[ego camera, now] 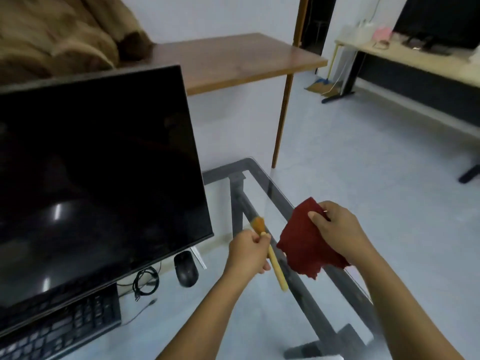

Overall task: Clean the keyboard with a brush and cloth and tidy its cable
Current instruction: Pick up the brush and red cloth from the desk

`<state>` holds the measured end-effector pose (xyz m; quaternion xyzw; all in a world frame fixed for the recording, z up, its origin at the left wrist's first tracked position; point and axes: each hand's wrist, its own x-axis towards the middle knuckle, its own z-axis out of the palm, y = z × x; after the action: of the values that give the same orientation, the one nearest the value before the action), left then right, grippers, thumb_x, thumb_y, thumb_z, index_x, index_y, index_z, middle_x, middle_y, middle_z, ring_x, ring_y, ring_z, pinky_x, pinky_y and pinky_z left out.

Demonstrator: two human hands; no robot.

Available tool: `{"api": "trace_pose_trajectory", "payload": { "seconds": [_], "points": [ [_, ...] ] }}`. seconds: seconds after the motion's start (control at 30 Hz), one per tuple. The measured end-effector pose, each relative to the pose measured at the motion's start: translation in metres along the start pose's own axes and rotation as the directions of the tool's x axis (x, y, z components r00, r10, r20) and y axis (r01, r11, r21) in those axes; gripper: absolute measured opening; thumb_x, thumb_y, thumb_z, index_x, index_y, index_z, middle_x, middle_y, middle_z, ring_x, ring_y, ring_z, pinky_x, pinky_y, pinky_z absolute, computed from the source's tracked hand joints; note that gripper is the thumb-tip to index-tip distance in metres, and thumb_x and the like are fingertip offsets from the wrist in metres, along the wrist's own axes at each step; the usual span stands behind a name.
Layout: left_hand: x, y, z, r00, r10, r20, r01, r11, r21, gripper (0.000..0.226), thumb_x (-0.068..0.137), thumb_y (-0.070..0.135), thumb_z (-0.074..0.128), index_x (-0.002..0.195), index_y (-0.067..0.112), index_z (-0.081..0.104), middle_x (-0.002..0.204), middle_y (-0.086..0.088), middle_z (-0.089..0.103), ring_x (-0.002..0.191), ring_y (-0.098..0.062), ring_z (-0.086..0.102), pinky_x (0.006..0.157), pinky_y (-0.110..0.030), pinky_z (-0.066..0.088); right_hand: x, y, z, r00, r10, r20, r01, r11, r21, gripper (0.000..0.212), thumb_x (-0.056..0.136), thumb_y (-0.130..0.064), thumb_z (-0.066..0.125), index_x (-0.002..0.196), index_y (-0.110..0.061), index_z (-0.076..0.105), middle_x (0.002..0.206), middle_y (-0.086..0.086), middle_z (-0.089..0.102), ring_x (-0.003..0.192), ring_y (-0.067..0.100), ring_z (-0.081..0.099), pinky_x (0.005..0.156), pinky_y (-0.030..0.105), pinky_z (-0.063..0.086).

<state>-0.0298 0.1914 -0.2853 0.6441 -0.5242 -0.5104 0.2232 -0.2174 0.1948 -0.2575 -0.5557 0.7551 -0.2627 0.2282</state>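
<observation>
Above glass desk (259,178), brush (272,253) is gripped by L hand (250,255), cloth (306,242) pinched by R hand (337,227); keyboard (65,326) partly hidden under monitor (98,178), w/ mouse (185,268) & coiled cable (145,281) beside.

Black keyboard (65,331) under monitor; coiled cable (146,281) beside.

Keyboard (65,331) before monitor (98,178), mouse (185,268) right.

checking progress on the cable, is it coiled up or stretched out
Coiled: the cable lies in a small bundled loop on the glass table beside the mouse, plug end trailing.
</observation>
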Motion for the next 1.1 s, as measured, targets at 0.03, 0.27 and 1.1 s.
{"api": "trace_pose_trajectory", "payload": {
  "seconds": [0.03, 0.27, 1.1],
  "points": [
    [-0.004, 0.021, -0.003, 0.999, 0.04, 0.01, -0.04, 0.999, -0.012, 0.031, 0.098, 0.033, 0.049, 0.081, 0.009, 0.06, 0.062, -0.005, 0.066, 0.043, -0.009, 0.06, 0.046, -0.02, 0.05, 0.007, -0.009, -0.02, 0.999, -0.012, -0.038, 0.013, 1.0, 0.007, 0.016, 0.096, -0.028, 0.053, 0.101, -0.017, 0.063, 0.095, 0.003, 0.065, 0.088, 0.024, 0.058, 0.074, 0.031, 0.04],
    [-0.006, 0.189, -0.048, 0.98, 0.2, -0.002, -0.199, 0.971, -0.133, 0.028, 0.097, 0.028, 0.055, 0.092, 0.003, 0.066, 0.06, -0.007, 0.063, 0.035, -0.009, 0.057, 0.041, -0.018, 0.05, 0.069, -0.108, -0.153, 0.942, -0.138, -0.307, 0.146, 0.989, 0.004, 0.019, 0.097, -0.029, 0.052, 0.104, -0.014, 0.062, 0.095, 0.009, 0.06, 0.089, 0.03, 0.057, 0.082, 0.04, 0.048],
    [0.098, 0.265, -0.248, 0.962, -0.056, -0.268, 0.087, 0.99, 0.107, 0.025, 0.101, 0.015, 0.046, 0.081, 0.001, 0.044, 0.076, -0.011, 0.044, 0.056, -0.019, 0.051, 0.026, -0.018, 0.04, 0.244, -0.275, -0.073, 0.983, -0.184, 0.001, 0.18, 0.959, 0.219, 0.023, 0.094, -0.019, 0.051, 0.109, -0.007, 0.062, 0.105, 0.014, 0.067, 0.094, 0.029, 0.065, 0.086, 0.041, 0.056]
  ]
}}
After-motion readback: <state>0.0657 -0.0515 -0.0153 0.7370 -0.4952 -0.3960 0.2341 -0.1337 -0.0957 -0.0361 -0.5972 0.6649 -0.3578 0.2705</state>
